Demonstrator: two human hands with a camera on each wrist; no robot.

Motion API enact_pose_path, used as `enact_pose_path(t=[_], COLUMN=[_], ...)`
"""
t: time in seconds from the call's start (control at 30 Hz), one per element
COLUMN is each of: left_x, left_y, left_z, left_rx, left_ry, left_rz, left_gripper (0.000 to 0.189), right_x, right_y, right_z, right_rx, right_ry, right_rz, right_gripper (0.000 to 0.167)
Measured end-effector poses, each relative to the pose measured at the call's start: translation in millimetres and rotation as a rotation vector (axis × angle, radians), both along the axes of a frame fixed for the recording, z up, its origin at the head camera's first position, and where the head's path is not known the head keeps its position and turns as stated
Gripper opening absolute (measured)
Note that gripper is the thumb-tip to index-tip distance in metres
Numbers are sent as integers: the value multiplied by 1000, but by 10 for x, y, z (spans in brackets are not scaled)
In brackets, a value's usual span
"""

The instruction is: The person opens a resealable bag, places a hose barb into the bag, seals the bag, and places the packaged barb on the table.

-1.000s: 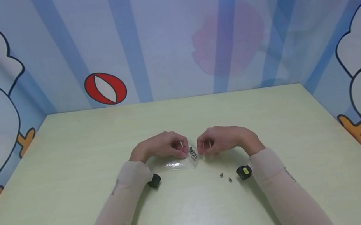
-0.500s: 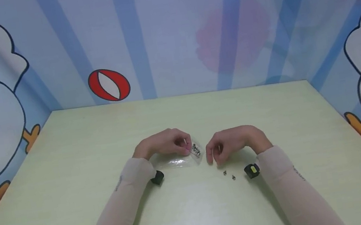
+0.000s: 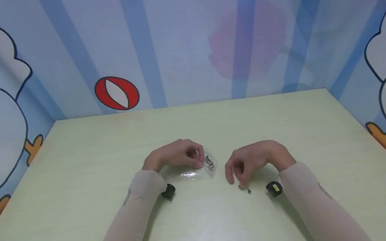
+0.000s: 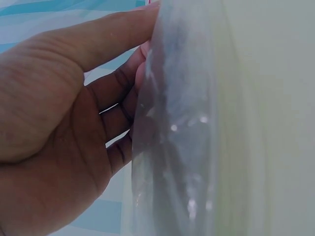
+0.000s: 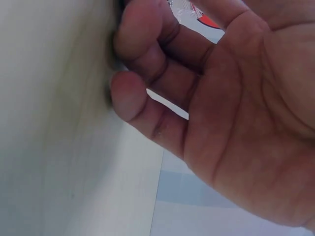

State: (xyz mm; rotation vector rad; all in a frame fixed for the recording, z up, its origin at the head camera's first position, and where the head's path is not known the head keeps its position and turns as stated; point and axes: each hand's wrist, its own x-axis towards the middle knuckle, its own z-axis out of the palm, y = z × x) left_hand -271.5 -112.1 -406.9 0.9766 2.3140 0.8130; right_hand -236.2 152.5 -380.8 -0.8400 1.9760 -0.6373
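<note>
A clear plastic bag [image 3: 190, 175] lies on the table, with a cluster of small metal pieces, perhaps screws [image 3: 209, 161], in its right end. My left hand [image 3: 180, 153] pinches the bag by its upper edge near those pieces. The left wrist view shows the bag's shiny film [image 4: 177, 128] hanging below the thumb. Just right of the bag, my right hand [image 3: 254, 159] is low over the table with bent fingers. Its fingertips come down beside a small metal piece [image 3: 240, 187]; whether they hold one is hidden. A second loose metal piece [image 3: 249, 191] lies close by.
Both hands work over a pale green-yellow table [image 3: 210, 227]. Behind it stands a blue striped backdrop [image 3: 172, 35] with cartoon figures on the sides. Black wrist cameras [image 3: 274, 189] sit under the sleeves.
My right hand has moved away from the bag, right and toward the near side, down to the loose metal pieces. My left hand keeps its pinch on the bag.
</note>
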Motion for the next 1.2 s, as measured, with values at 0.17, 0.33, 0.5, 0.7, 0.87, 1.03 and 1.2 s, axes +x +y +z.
enact_pose_path(t=[0.17, 0.33, 0.5, 0.7, 0.87, 1.03, 1.2], left_x=[10, -2, -3, -8, -6, -6, -9], left_y=[5, 11, 13, 5, 5, 8, 13], left_z=[6, -5, -9, -7, 14, 16, 1], left_rx=[-11, -15, -20, -19, -22, -21, -15], left_ry=[7, 11, 10, 20, 22, 18, 9], left_rz=[1, -6, -11, -14, -10, -13, -8], left_gripper=[5, 6, 2, 3, 2, 3, 2], right_x=[38, 56, 77, 99, 97, 63, 11], right_y=[6, -1, -19, -57, -72, -72, -76], right_z=[-17, -47, -68, -56, -26, -25, -9], right_rx=[17, 29, 35, 61, 71, 45, 23], right_ry=[49, 108, 144, 189, 226, 240, 268], right_rz=[4, 1, -9, -13, -11, -17, -38], right_gripper=[19, 19, 19, 18, 18, 17, 15])
